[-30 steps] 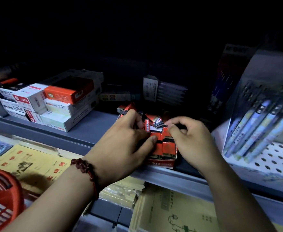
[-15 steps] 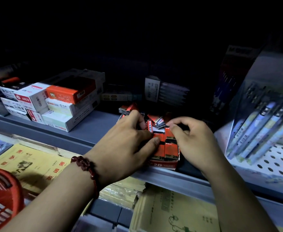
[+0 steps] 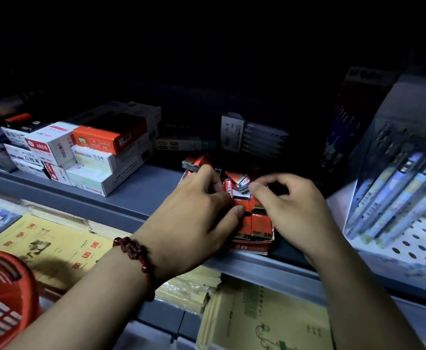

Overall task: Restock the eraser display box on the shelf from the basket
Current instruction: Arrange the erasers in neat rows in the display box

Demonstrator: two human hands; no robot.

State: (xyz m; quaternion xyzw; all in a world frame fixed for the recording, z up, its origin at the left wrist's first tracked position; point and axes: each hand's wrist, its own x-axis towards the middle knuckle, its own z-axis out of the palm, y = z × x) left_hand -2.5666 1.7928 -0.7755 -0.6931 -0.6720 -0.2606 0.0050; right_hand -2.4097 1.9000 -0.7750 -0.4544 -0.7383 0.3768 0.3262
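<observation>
**Packing erasers at shelf front**

Red eraser display box [image 3: 253, 245] at front edge of shelf [image 3: 141, 195], crammed with erasers [image 3: 256, 218]. Inside, left hand [image 3: 194, 215] curled round several; right hand [image 3: 290, 208] curled above them, grip impossible to tell. Low left, red basket [image 3: 2, 294].

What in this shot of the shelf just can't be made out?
- Head view: left hand covers the left half of the display box, hiding some erasers.
- Right hand: fingertips blurred; whether they pinch anything is unclear.
- Basket: cut off by the left edge; contents unseen.
- Shelf back: too dark.
</observation>
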